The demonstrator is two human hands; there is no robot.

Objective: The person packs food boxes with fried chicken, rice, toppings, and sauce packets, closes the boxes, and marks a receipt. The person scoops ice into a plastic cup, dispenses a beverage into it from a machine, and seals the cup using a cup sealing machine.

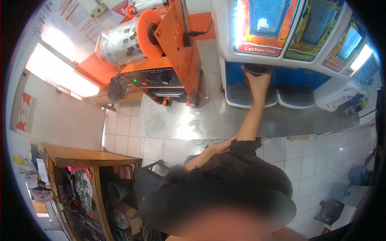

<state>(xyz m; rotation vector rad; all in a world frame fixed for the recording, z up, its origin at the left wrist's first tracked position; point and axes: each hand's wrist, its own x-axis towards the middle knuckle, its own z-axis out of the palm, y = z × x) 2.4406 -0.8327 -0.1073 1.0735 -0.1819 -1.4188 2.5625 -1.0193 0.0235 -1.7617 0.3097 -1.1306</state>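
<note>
My right hand [257, 80] reaches up over the counter and is closed around a dark-looking cup [257, 69]. The cup is under the Lychee Tea section of a drink dispenser [257, 54], above a drip tray [237, 92]. Its upper part is hidden by the dispenser's overhang, so I cannot tell what is in it. My left hand [223, 146] rests against my right arm near the elbow, by the rolled dark sleeve. Its fingers look stretched out along the arm, and their tips are partly hidden. It appears to hold nothing.
An orange cup-sealing machine [173, 60] with a roll of printed film [124, 40] stands left on the metal counter [169, 124]. A second drip tray [296, 96] sits right of the first. Below left is a wooden cabinet [76, 154] filled with items. Blue bottles [358, 175] stand at far right.
</note>
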